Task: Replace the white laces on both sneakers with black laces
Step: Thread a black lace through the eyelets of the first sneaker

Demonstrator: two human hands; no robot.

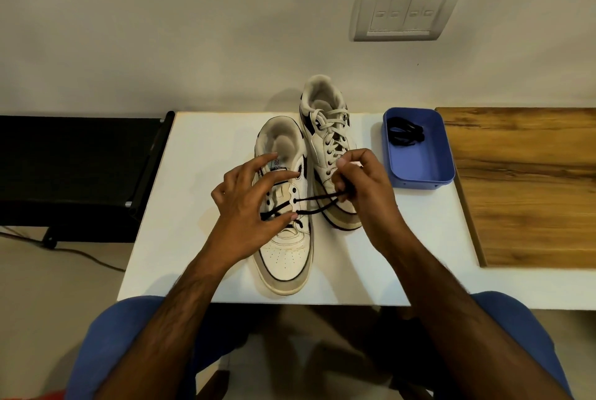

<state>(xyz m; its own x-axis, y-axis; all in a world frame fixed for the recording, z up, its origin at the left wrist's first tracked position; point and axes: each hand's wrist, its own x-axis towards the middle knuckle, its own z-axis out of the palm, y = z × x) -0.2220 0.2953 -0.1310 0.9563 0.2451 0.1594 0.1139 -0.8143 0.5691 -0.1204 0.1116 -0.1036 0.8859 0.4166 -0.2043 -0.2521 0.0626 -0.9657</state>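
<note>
left hand (pixel 248 203) is resting spread-fingered on near sneaker (pixel 285 238), thumb pressing black lace (pixel 317 204) at an eyelet | right hand (pixel 364 186) is pinching both lace ends, stretched rightward from near sneaker | far sneaker (pixel 325 128), white-laced, is standing just beyond it on counter (pixel 206 174) | blue tray (pixel 419 170) right of it is holding spare black lace (pixel 403 130)
</note>
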